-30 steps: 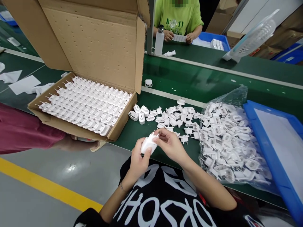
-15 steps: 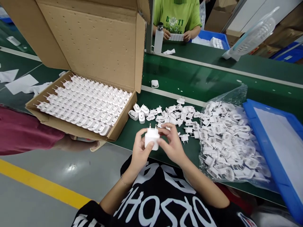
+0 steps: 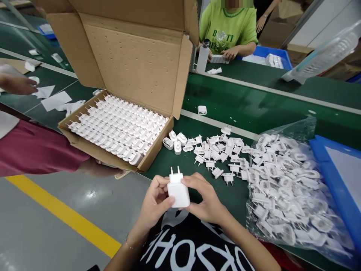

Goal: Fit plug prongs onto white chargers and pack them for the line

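A white two-pin plug charger [image 3: 178, 192] is held up in front of my shirt, its metal pins pointing away from me. Fingers and thumb of my left hand [image 3: 155, 201] grip its left side. On the other side, my right hand [image 3: 207, 197] pinches it at the upper right and lower right edges. Beyond my hands, loose white plug pieces [image 3: 217, 152] lie scattered on the green bench. Several charger bodies [image 3: 177, 147] stand in a small group beside the open cardboard box [image 3: 158, 145], which holds rows of white chargers [image 3: 118, 128] with pins up.
A clear plastic bag [image 3: 282, 184] full of white plug parts lies at right against a blue tray [image 3: 324, 150]. One white piece [image 3: 202, 110] rests on the conveyor. Across it are a bottle [image 3: 203, 56] and a person in green [image 3: 231, 26]. At left is another person's hand [image 3: 21, 83].
My view has shifted, so the box and bench appear farther right. Both hands have brought the charger lower, closer to my body. Another person's hand has appeared at the left.
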Demonstrator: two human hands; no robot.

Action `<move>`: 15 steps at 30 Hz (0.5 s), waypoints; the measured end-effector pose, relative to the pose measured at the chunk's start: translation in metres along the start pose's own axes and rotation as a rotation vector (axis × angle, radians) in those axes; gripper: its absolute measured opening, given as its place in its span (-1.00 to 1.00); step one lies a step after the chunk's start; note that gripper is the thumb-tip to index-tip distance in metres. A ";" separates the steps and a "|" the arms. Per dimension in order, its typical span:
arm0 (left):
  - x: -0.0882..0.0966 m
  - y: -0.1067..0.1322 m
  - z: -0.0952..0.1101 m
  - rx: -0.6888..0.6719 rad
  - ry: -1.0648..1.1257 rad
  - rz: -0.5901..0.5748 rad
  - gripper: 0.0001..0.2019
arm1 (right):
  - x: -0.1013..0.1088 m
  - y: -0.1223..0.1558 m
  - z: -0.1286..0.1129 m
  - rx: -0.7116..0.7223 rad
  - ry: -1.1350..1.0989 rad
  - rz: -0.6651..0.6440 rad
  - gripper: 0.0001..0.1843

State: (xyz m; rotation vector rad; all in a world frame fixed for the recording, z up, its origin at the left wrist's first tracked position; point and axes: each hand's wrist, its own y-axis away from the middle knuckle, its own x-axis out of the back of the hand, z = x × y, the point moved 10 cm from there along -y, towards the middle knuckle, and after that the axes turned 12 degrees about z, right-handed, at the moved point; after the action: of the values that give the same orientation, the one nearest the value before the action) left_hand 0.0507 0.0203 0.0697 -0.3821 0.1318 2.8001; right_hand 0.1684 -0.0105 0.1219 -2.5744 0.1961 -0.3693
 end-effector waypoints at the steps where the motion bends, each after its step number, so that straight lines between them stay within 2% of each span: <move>1: 0.007 0.002 0.005 -0.061 -0.068 0.030 -0.80 | -0.003 -0.001 0.002 -0.006 -0.034 -0.006 -0.32; 3: 0.017 0.008 0.019 -0.230 -0.225 0.076 -0.63 | -0.009 -0.005 0.005 -0.016 -0.104 -0.014 -0.34; 6: 0.023 0.015 0.037 -0.444 -0.412 0.053 -0.36 | -0.020 -0.014 0.006 -0.011 -0.187 -0.042 -0.33; 11: 0.030 0.013 0.047 -0.467 -0.532 0.036 -0.47 | -0.036 -0.025 0.001 0.034 -0.189 -0.135 -0.40; 15: 0.023 0.012 0.059 -0.602 -0.580 0.053 -0.49 | -0.039 -0.027 0.009 0.008 -0.180 -0.109 -0.45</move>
State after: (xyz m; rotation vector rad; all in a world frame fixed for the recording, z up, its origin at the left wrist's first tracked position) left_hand 0.0111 0.0240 0.1205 0.3238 -0.8435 2.8176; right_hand 0.1360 0.0249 0.1205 -2.5994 -0.0112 -0.1753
